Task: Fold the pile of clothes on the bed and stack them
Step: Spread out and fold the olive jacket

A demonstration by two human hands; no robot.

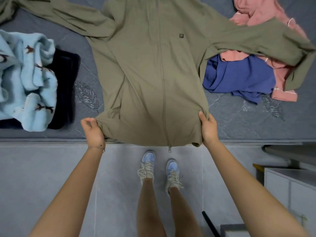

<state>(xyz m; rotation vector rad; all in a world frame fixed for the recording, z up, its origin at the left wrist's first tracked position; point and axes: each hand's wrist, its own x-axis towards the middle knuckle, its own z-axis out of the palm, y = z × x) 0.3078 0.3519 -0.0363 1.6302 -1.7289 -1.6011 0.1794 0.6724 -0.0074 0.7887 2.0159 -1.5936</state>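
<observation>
An olive green zip jacket [150, 69] lies spread front-up across the grey bed [239, 120], sleeves stretched out to both sides. Its hem hangs slightly over the bed's near edge. My left hand [93, 130] pinches the hem's left corner. My right hand [208, 127] grips the hem's right corner, thumb on top of the fabric. A light blue fleece garment [29, 79] lies crumpled at the left on top of a dark navy folded piece [66, 79]. At the right, a blue garment [239, 77] and a pink garment [266, 19] lie unfolded, partly under the jacket's right sleeve.
The bed's near edge runs across the view just past my hands. Below it is a grey tiled floor [51, 168] where my feet in blue-and-white sneakers [159, 168] stand. A white cabinet [290, 183] stands at the lower right, a black rod [210, 224] beside it.
</observation>
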